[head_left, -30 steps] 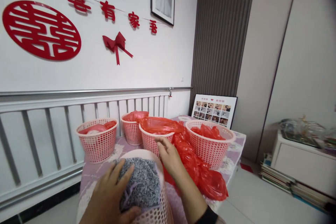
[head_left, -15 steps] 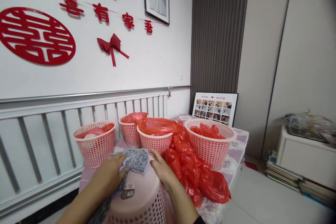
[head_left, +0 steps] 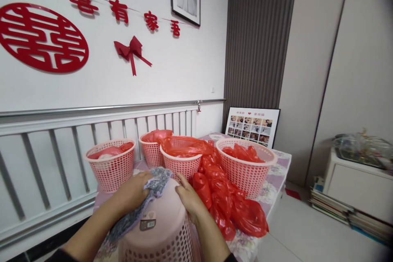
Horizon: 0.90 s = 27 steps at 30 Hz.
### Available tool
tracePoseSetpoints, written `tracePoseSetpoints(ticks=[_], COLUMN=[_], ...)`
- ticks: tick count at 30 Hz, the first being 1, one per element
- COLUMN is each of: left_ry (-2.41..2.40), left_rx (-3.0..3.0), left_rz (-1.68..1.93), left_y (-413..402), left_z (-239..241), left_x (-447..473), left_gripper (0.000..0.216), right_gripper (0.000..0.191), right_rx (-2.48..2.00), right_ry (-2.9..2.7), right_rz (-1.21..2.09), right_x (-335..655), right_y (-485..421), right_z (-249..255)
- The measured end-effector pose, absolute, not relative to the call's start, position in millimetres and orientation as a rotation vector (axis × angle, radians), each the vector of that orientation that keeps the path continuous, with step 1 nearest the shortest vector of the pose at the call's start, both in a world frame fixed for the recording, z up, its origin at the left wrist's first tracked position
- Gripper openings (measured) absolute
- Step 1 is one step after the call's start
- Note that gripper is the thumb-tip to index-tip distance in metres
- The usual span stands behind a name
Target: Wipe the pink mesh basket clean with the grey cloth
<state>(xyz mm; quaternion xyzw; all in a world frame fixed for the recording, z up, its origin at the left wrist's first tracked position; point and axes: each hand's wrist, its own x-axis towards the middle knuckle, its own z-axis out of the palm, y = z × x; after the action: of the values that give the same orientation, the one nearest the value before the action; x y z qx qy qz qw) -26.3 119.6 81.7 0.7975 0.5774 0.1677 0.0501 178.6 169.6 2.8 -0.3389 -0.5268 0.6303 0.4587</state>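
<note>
Gripping a bunched gray cloth [head_left: 159, 180], the left hand [head_left: 133, 191] holds it against the base of an upturned pink basket [head_left: 164, 225]; the right hand [head_left: 188, 197], loosely flattened, rests along its right edge. Red plastic [head_left: 225, 202] lies nearby on a flowered tablecloth [head_left: 275, 184].
</note>
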Motion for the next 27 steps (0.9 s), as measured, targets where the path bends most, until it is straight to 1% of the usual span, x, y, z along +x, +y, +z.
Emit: tracePoseSetpoints(ticks=[3,7,9,11,13,16,18,20,24,27], left_ry=[1.835,1.863,1.739,1.565,1.495,1.481,1.454,1.430,1.472,1.565], left_rx=[2.370,2.421,2.533,2.587,2.570,2.566,2.596,2.608,2.550,2.503], left_rz=[0.559,0.577,0.461,0.192,0.052,0.153,0.258,0.314,0.374,0.430], left_y=[84,50,42,37,35,39,51,69,112,135], left_z=[66,26,16,23,45,84,97,98,82,76], left_x=[-53,-73,-63,-37,-5,31,39,37,18,5], left_gripper=[0.052,0.054,0.059,0.070,0.070,0.057,0.049,0.047,0.053,0.055], right_gripper=[0.076,0.072,0.067,0.061,0.055,0.048,0.042,0.039,0.042,0.038], right_rx=[-0.910,-0.932,-0.921,-0.901,-0.878,-0.798,-0.731,-0.683,-0.614,-0.630], right_ry=[-1.306,-1.337,-1.345,-1.358,-1.372,-1.378,-1.373,-1.361,-1.337,-1.369], right_rz=[1.514,1.464,1.441,1.425,1.421,1.452,1.488,1.509,1.514,1.484], right_x=[179,178,178,178,181,186,187,186,180,177], right_y=[167,168,171,175,179,182,183,183,178,171], right_z=[3,1,-1,-3,-5,-8,-9,-9,-6,0])
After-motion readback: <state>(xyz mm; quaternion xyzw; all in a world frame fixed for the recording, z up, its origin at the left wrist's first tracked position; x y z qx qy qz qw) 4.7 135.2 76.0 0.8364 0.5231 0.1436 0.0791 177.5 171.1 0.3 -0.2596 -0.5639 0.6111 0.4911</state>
